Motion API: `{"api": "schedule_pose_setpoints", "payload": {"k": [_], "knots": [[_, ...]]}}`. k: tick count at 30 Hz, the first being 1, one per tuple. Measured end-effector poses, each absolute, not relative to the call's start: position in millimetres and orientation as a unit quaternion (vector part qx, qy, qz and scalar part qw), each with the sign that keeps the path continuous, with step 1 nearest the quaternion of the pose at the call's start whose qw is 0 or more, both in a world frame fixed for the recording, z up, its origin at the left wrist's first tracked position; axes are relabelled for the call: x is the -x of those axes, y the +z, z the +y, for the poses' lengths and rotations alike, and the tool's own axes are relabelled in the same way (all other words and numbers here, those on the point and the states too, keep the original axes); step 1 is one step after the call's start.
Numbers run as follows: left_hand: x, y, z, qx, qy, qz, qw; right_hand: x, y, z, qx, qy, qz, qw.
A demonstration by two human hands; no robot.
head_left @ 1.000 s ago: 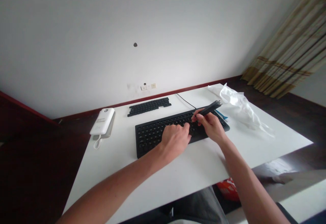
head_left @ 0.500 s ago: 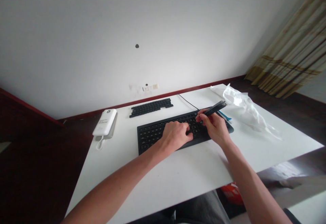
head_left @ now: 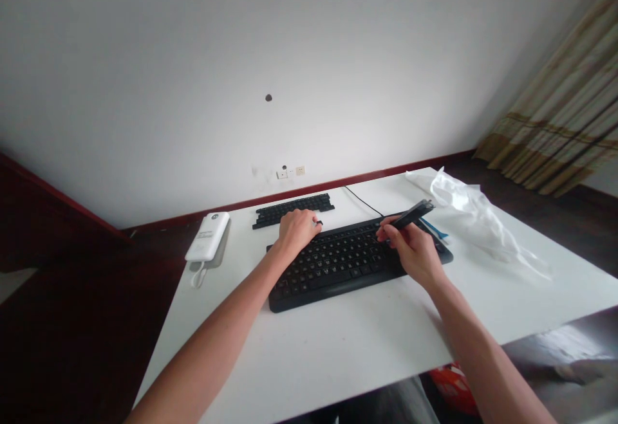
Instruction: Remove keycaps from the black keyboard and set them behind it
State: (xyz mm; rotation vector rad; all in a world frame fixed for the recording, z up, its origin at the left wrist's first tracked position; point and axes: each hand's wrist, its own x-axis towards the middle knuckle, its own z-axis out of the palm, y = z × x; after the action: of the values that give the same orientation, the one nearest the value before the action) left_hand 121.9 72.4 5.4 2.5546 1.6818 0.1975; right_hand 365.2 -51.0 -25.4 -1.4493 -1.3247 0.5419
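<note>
Head view: the keyboard (head_left: 338, 261) lies flat at the middle of the worktop (head_left: 347, 337), long side roughly facing the person. The left hand (head_left: 295, 232) is over its far left corner, thumb and finger pinching a small dark piece (head_left: 318, 222), probably a key. The right hand (head_left: 412, 247) is curled around a black tool (head_left: 414, 212) above the keyboard's right part; the tool's working end is hidden by the fingers.

The small piece could slip from the pinch if the grip loosens, and being dark it would be hard to spot against the keyboard. Beyond lies a block of loose keys (head_left: 287, 207), laid in close rows — a brushing wrist or knuckle could knock them out of line. A tug on the black cable (head_left: 364, 199) might shift the keyboard.

Just beside the keyboard's right end is a blue tool (head_left: 436, 228), partly behind the right hand, with a crumpled white bag (head_left: 476, 215) farther right. A white power bank (head_left: 207, 237) sits near the left edge, well apart — only the left hand and forearm block the view of the keyboard's left end.
</note>
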Motion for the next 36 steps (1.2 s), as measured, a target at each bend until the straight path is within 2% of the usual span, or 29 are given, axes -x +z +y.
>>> {"api": "schedule_pose_setpoints", "payload": {"k": [11, 36], "knots": [[-123.1, 1.7, 74.2, -0.838, 0.064, 0.541, 0.04, -364.4, -24.3, -51.0, 0.605, 0.217, -0.541, 0.543], [-129.6, -12.7, 103.1, -0.841, 0.076, 0.536, -0.024, -361.3, -22.4, -53.5, 0.597, 0.225, -0.563, 0.526]]}}
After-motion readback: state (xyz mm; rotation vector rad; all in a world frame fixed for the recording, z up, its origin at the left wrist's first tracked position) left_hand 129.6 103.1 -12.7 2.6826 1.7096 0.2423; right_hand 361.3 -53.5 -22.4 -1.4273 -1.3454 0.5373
